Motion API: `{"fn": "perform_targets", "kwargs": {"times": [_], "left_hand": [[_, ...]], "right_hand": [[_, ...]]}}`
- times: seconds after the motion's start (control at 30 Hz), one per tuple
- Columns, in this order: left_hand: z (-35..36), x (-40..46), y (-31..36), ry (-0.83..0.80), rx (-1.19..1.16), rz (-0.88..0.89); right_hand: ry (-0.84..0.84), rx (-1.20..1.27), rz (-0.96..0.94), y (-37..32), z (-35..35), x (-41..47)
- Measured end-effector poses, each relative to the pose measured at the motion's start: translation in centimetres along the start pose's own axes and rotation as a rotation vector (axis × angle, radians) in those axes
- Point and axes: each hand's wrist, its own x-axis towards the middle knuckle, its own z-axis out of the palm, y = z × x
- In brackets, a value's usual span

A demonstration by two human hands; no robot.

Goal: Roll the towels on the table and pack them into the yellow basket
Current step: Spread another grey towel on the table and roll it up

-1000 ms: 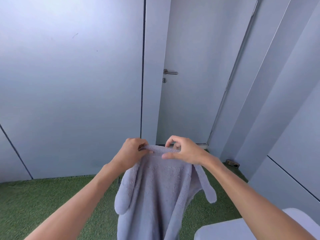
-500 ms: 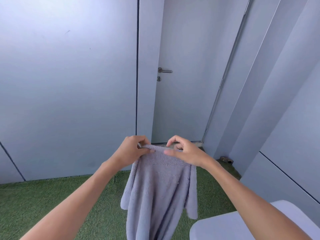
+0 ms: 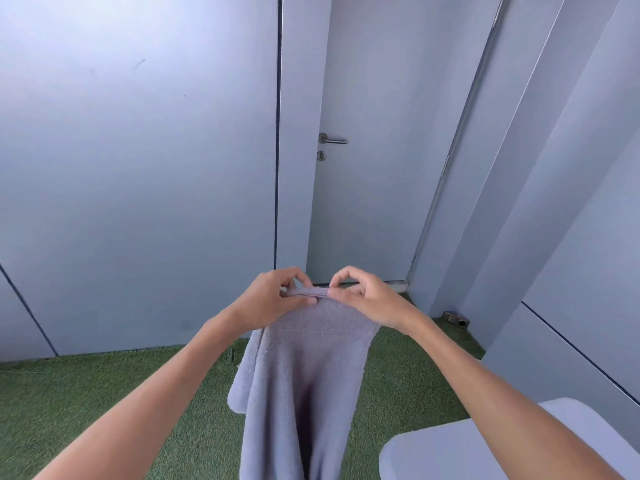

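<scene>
Above the grass floor (image 3: 104, 403), both hands, left (image 3: 277, 299) and right (image 3: 367, 296), are pinching the hanging towel (image 3: 304, 375); a slipping pinch risks dropping it.

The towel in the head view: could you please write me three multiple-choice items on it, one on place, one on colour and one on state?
1. Where is the towel?
A. Flat on the table
B. Hanging in the air above the green floor
C. Inside a basket

2. What colour is the towel?
A. Yellow
B. Red
C. Pale grey-lilac

3. How is the towel held?
A. Pinched along its top edge by both hands
B. Draped over one forearm
C. Not held at all

Answers:
1. B: it hangs below the hands, with the green floor behind it and the table off to the right.
2. C: the fabric is pale grey-lilac.
3. A: the left hand and the right hand pinch the top edge, close together.
</scene>
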Motion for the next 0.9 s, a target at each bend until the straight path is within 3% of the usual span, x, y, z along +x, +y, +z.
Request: {"fn": "perform_targets", "kwargs": {"times": [0.17, 0.3, 0.4, 0.5, 0.67, 0.9], "left_hand": [[-0.9, -0.1, 0.1, 0.108, 0.072, 0.016], [-0.9, -0.7, 0.3, -0.04, -0.131, -0.162], [0.0, -1.3, 0.4, -0.088, -0.155, -0.133], [0.4, -1.7, 1.2, -0.04, -0.16, -0.059], [-0.2, -0.8, 1.3, 0.124, -0.166, -0.149], [0.3, -0.6, 1.0, 0.186, -0.225, -0.229]], "right_hand": [[0.036, -0.11, -0.101, -0.4, -0.2, 0.0], [0.032, -0.105, -0.088, -0.3, 0.2, 0.1], [0.065, -0.058, -0.045, -0.9, 0.6, -0.5], [0.035, 0.074, 0.0, -1.5, 0.5, -0.9], [-0.064, 0.055, -0.009, -1.3, 2.4, -1.3], [0.185, 0.077, -0.047, -0.9, 6.0, -0.1]]}}
